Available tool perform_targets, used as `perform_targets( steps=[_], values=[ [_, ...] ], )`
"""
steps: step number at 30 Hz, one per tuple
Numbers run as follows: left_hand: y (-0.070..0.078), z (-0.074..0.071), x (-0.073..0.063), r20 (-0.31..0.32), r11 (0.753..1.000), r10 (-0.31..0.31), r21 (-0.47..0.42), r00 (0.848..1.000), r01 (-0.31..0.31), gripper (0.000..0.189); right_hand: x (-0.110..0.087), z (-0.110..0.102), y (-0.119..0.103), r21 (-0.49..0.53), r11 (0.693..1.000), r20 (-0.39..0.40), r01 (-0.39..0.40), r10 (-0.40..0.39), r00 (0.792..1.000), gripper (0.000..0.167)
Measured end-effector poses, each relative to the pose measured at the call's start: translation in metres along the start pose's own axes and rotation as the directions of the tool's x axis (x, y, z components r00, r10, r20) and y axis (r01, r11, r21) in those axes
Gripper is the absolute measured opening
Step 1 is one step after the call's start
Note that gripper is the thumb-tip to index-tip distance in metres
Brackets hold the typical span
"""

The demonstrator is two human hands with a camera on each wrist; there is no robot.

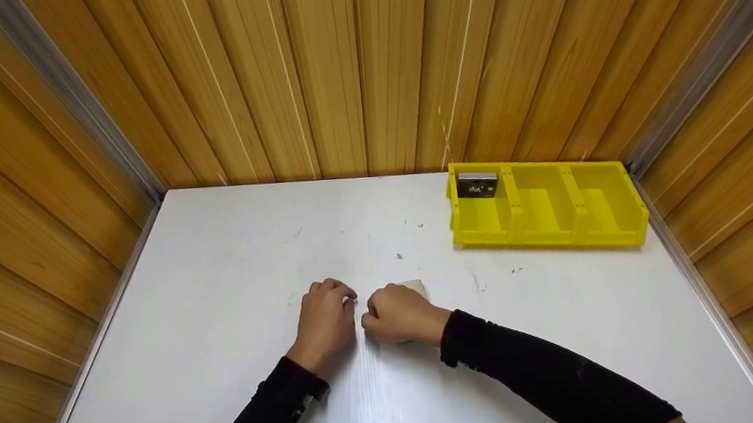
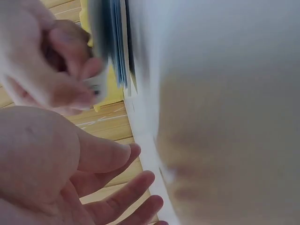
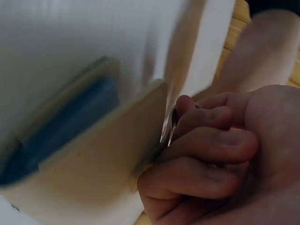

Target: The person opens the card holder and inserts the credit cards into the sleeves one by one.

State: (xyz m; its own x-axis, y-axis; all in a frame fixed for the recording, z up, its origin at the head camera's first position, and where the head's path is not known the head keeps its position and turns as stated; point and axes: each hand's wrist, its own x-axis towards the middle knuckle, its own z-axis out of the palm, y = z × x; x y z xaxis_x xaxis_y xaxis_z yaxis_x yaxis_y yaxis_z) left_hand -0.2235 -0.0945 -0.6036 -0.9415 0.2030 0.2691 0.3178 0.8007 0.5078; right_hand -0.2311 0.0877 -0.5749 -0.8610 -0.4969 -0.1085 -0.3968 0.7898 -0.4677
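Note:
My right hand (image 1: 397, 314) has its fingers curled at the edge of a flat beige folding item (image 1: 417, 286), whose exact kind I cannot tell. In the right wrist view its beige cover (image 3: 108, 154) stands partly spread, with a blue inside (image 3: 79, 122). A small shiny curved piece (image 3: 171, 124) shows beside the curled fingers. The left wrist view shows blue layers (image 2: 119, 47) edge-on, and a small white piece (image 2: 97, 86) at the right fingertips. Just to the left, my left hand (image 1: 325, 323) is low over the table, fingers loosely bent, holding nothing visible.
A yellow bin (image 1: 548, 240) with three compartments stands at the back right of the white table (image 1: 216, 268). A small black box (image 1: 478, 186) leans in its left compartment. Wood-patterned walls (image 1: 328, 71) enclose the back and sides.

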Motion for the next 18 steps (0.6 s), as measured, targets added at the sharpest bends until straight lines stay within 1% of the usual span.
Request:
perform_targets(
  steps=[3, 5, 7, 10, 14, 16, 18],
  values=[
    [0.000, 0.000, 0.000, 0.010, 1.000, 0.011, -0.014, 1.000, -0.011, 0.013, 0.000, 0.009, -0.001, -0.078, 0.997, -0.012, 0.026, -0.027, 1.000, 0.044],
    [0.001, 0.000, 0.000, 0.015, 1.000, 0.010, -0.018, 1.000, -0.010, 0.014, 0.000, 0.011, -0.002, -0.100, 0.994, -0.011, 0.036, -0.037, 0.999, 0.045],
    [0.002, 0.000, 0.001, 0.023, 1.000, 0.003, -0.017, 1.000, -0.002, 0.014, 0.000, 0.010, -0.002, -0.092, 0.995, -0.007, 0.036, -0.037, 0.999, 0.045],
    [0.003, -0.001, 0.002, 0.033, 1.000, -0.012, -0.027, 0.999, 0.013, 0.014, 0.000, 0.003, 0.000, -0.018, 1.000, 0.015, 0.024, -0.024, 1.000, 0.044],
    [0.004, -0.001, 0.002, 0.037, 0.999, -0.021, -0.034, 0.999, 0.023, 0.014, -0.002, -0.016, 0.006, 0.105, 0.994, 0.053, 0.012, -0.018, 0.998, 0.047],
    [0.004, -0.001, 0.002, 0.043, 0.999, -0.022, -0.023, 0.999, 0.023, 0.014, -0.003, -0.028, 0.009, 0.142, 0.990, 0.050, 0.009, -0.016, 0.999, 0.050],
    [0.004, 0.000, 0.002, 0.052, 1.000, -0.027, -0.013, 0.998, 0.028, 0.014, -0.005, -0.041, 0.014, 0.165, 0.986, 0.033, -0.002, -0.004, 0.999, 0.047]
  ],
)
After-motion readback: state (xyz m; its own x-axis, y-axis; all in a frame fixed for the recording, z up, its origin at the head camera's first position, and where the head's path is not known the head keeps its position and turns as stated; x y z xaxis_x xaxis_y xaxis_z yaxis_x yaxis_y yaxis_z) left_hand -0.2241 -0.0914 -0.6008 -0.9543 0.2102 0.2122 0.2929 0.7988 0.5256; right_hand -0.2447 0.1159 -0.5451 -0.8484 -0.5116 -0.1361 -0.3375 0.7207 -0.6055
